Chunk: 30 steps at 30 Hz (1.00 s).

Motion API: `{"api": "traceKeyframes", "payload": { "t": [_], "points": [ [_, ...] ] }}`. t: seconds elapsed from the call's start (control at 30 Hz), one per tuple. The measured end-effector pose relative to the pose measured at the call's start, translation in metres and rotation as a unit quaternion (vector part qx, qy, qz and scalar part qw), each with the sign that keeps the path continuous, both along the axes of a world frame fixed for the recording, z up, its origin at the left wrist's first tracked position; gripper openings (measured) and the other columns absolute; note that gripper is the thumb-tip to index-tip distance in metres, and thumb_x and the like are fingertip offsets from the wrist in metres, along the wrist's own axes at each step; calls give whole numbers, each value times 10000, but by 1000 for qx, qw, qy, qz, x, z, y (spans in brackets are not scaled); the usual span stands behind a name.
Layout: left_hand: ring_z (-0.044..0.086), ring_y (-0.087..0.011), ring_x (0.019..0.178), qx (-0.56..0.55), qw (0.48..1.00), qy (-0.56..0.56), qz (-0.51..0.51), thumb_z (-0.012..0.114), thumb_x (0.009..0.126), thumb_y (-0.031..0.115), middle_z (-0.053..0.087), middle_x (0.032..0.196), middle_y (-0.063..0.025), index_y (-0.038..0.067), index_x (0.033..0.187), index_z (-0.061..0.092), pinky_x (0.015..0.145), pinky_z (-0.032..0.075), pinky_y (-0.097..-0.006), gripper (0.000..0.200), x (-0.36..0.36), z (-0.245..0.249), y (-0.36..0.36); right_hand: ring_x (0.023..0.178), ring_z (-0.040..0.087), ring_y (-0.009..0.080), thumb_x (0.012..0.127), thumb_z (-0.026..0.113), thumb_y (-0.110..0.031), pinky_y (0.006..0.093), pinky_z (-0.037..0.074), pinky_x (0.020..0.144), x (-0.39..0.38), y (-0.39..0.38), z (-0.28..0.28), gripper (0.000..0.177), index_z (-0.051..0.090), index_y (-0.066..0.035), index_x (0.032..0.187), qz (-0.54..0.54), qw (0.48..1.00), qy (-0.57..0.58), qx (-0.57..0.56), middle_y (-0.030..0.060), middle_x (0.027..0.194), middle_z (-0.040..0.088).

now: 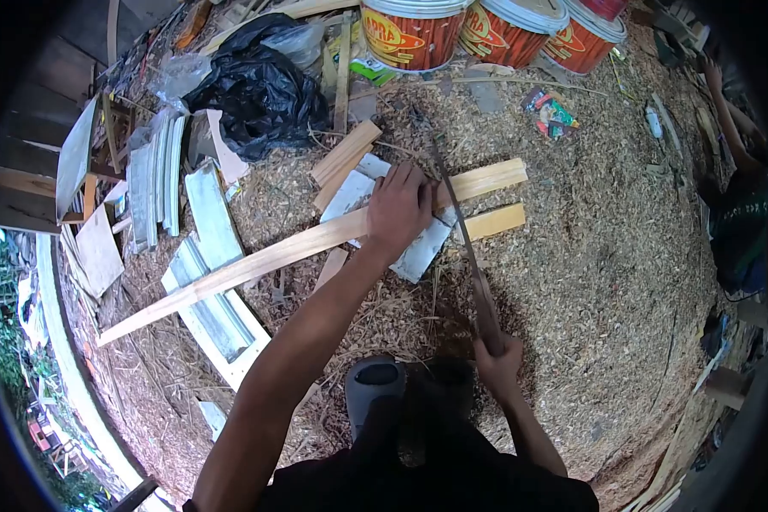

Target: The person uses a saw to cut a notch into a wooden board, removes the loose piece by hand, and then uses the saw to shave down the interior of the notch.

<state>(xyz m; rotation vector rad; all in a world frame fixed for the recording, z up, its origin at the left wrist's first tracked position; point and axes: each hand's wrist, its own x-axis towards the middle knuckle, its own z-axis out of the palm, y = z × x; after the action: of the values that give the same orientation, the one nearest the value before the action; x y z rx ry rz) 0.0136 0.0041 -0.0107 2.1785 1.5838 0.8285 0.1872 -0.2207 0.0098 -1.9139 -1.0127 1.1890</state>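
A long pale wooden strip runs slantwise from the lower left to the upper right. My left hand is closed over it near its right part, pressing it above a whitish board. In my right hand is the handle of a saw, whose narrow blade crosses the strip just right of my left hand. Below the strip's right end lies a short wood piece. Another short block is up and left of my left hand.
Wood chips cover the ground. Red buckets stand at the top, beside a black plastic bag. White and grey panels lie at the left. Another person is at the right edge.
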Motion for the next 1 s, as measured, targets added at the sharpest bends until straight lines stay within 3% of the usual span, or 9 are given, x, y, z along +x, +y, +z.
{"api": "traceKeyframes", "payload": {
  "t": [0.17,0.27,0.47,0.67,0.77,0.83,0.9,0.93,1.0],
  "points": [
    [538,-342,904,26,1000,10,0,584,834,140,533,899,-137,26,829,525,772,427,-449,128,0,-9,1,475,445,62,792,654,-172,279,336,424,-24,121,3,273,558,15,618,48,998,-19,22,-23,511,487],
    [539,-347,893,30,1000,5,5,580,843,148,534,900,-138,25,817,523,761,432,-447,137,1,-5,0,461,483,90,765,647,-158,308,393,450,-19,96,21,261,564,24,597,14,999,16,33,46,471,491],
    [543,-326,902,41,999,-17,14,579,856,172,542,903,-124,39,842,534,773,435,-431,141,-3,-8,-2,465,469,65,771,661,-171,288,381,445,15,-26,18,260,578,20,614,38,998,-48,-12,34,469,489],
    [536,-303,926,18,1000,8,-11,562,859,201,527,910,-121,42,841,531,800,423,-439,162,-2,-8,3,418,494,151,774,663,-216,335,402,451,-25,123,18,314,574,38,611,35,998,-59,7,77,461,502],
    [534,-320,916,28,999,9,12,573,836,173,518,898,-133,37,830,525,794,423,-455,144,1,-10,1,420,502,182,770,661,-224,364,407,463,-29,133,25,322,575,47,618,72,993,-91,30,91,459,507],
    [538,-331,905,35,999,-4,6,582,837,167,524,899,-145,26,836,530,787,428,-449,150,0,-9,0,436,504,160,763,663,-223,360,412,471,-20,96,28,310,579,42,625,42,998,-32,17,88,457,499],
    [546,-338,886,49,999,-20,6,589,844,168,530,887,-146,24,833,537,786,433,-441,154,-1,-10,1,450,483,105,763,655,-200,331,394,450,-2,31,14,284,576,37,628,91,984,-137,62,63,454,483],
    [546,-338,886,48,999,-20,13,589,844,168,530,887,-146,24,833,537,786,433,-441,154,-2,-10,1,460,458,63,769,646,-177,305,377,434,4,0,18,267,572,26,611,43,997,-57,-17,34,456,472],
    [550,-330,885,1,1000,-20,6,587,848,172,537,893,-134,34,826,534,788,434,-440,149,-2,-8,0,487,463,40,777,599,-101,273,341,428,12,-35,28,198,581,25,625,51,997,-53,-5,-19,494,474]
  ]
}}
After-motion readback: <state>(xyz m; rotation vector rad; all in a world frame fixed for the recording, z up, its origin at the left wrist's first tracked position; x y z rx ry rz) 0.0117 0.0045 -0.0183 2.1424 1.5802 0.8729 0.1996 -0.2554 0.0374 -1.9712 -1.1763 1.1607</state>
